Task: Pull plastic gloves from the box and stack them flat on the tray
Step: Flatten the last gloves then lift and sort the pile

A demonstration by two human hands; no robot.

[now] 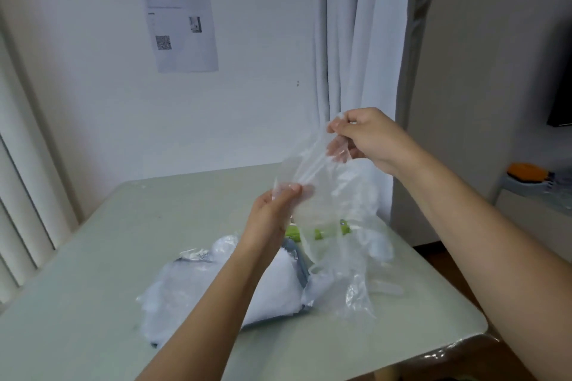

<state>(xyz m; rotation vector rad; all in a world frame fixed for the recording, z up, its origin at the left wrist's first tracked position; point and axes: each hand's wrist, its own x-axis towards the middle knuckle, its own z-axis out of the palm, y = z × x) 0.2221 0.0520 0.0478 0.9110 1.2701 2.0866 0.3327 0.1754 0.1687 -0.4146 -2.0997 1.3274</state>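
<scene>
Gloves (272, 284) of thin clear plastic lie heaped on a grey tray (301, 267) near the middle of a pale green counter (154, 226), the heap spilling over the tray's left and near edges. Above it, a person stretches one more clear plastic glove (309, 161) between two bare hands. The left grip (275, 210) pinches the lower end of the film between thumb and fingertips, just above the far end of the tray. The right grip (368, 136), higher and further right, clasps the upper end with curled fingers, some of them seen through the plastic. The rest of the held glove hangs down in loose folds from the right grip toward the counter.

A green box (292, 233) stands just beyond the tray's far end, partly veiled by the hanging film. More crumpled clear plastic (371, 284) lies on the counter to the right of the tray, touching its right rim.

On the far wall a printed sheet (179, 22) with a square code hangs beside a pale curtain (349, 40). Vertical blinds (18, 195) line the left edge. At far right an orange object (526, 172), too blurred to name, sits on a separate ledge well apart from the counter.
</scene>
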